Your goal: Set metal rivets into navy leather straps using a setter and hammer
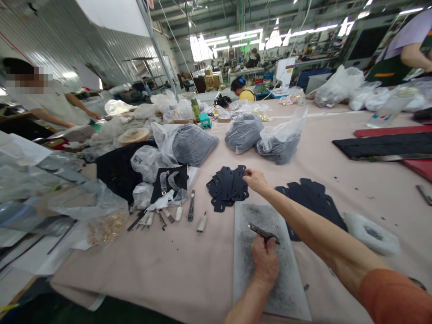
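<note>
Above the grey, smudged board (245, 270), my left hand (265, 263) is closed around a dark metal hand tool (261, 231), whose exact kind I cannot make out. My right hand (255, 180) reaches across to the right edge of a pile of black die-cut pieces (227, 184). Its fingertips are pinched at one black piece (240, 182) there. A second stack of black pieces (310, 198) lies under and beyond my right forearm, which hides part of it.
Left of the board lie several hand tools (191, 207) and a white-handled one (201, 222). Plastic bags of dark pieces (194, 144) stand farther back. A whitish block (371, 234) sits right. Co-workers stand left (50, 103) and far right (401, 49).
</note>
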The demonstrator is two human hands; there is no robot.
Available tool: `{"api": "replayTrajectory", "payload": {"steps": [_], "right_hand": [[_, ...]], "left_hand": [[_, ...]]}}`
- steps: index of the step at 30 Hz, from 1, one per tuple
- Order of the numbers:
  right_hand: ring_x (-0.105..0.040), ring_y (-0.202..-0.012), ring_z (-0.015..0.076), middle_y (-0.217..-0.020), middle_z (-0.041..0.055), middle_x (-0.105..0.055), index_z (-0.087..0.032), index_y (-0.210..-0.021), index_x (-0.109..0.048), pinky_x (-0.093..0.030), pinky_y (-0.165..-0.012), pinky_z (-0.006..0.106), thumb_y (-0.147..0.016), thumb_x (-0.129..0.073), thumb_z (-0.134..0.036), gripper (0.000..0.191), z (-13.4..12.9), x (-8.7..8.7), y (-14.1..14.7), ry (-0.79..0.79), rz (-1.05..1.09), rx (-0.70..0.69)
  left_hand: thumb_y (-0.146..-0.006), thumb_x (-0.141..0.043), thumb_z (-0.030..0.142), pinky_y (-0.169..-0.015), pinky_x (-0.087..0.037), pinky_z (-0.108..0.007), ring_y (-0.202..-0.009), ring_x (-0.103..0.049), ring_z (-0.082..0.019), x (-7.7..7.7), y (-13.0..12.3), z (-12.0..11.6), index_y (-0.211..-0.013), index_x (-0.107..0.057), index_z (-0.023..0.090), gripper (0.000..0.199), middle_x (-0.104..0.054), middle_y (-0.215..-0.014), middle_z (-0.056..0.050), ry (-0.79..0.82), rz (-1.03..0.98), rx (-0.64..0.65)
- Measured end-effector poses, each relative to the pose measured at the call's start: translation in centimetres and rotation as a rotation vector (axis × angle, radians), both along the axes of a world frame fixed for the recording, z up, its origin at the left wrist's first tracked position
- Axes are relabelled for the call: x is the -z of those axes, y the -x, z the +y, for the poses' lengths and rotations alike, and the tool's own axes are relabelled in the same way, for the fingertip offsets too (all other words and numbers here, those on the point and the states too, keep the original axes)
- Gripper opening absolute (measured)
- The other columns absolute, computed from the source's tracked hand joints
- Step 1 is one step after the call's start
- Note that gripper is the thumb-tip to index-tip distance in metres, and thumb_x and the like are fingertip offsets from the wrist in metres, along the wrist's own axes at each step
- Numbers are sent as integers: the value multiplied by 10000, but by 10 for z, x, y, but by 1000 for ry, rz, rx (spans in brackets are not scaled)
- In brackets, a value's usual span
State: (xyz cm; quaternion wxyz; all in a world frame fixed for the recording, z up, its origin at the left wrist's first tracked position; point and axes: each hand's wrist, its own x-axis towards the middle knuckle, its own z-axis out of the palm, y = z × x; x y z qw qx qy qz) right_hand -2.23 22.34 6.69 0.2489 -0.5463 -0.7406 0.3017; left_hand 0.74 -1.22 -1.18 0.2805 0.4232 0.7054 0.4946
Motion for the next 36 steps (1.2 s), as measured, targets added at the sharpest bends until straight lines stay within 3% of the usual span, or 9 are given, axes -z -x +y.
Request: {"api": "replayTrajectory", "payload": {"steps": [3,7,11,16,21,28,33,36], "right_hand": [[-637,-938,180,-1002,64,-727,-171,-1051,-711,-438,-849,250,-791,-574,-204,295,-20,22,-62,17,-123,40],[-635,-973,206,-1027,87,-719,-172,-1038,-711,-425,-854,274,-815,-562,-235,275,-46,31,-149,47,-302,158],[-653,-936,248,-953,105,-721,-155,-996,-706,-437,-808,313,-812,-579,-272,251,-77,35,-197,117,-407,237],[-664,-958,291,-1010,134,-686,-155,-1076,-635,-457,-783,350,-822,-616,-401,354,-108,45,-187,172,-577,224],[-669,-969,304,-1117,172,-618,-125,-1095,-578,-477,-770,355,-809,-652,-465,451,-111,45,-168,159,-657,261],[-668,-971,316,-1082,203,-619,-103,-1071,-573,-475,-802,379,-782,-679,-387,419,-118,40,-164,153,-678,208],[-663,-931,297,-996,181,-657,-104,-1048,-568,-444,-773,350,-750,-640,-216,326,-119,45,-166,182,-503,276],[-635,-858,239,-845,99,-657,-169,-866,-581,-411,-730,311,-742,-578,-173,124,-115,50,-178,214,-268,316]], "left_hand": [[-872,-498,268,-712,-511,-338,-793,-698,-257,-2,1,1,-855,-709,146,244,-744,-826,-114,-15,19,9],[-862,-539,329,-698,-537,-352,-793,-720,-279,2,4,6,-864,-727,158,254,-759,-833,-125,-43,70,-15],[-870,-547,371,-673,-549,-362,-779,-728,-293,7,5,9,-878,-735,160,282,-764,-822,-124,-59,127,3],[-880,-529,384,-681,-554,-366,-788,-730,-291,6,5,9,-907,-735,153,312,-766,-856,-139,-33,186,8],[-871,-526,401,-696,-550,-369,-803,-727,-294,6,6,9,-889,-733,157,320,-764,-849,-139,-5,219,7],[-850,-527,392,-687,-539,-351,-804,-723,-287,3,4,10,-872,-728,160,307,-758,-838,-144,4,219,-7],[-840,-531,405,-686,-528,-363,-798,-721,-303,3,4,10,-847,-724,157,314,-758,-830,-148,24,220,-12],[-842,-531,399,-695,-526,-362,-808,-721,-302,3,4,10,-864,-725,153,314,-760,-842,-145,14,216,-6]]}}
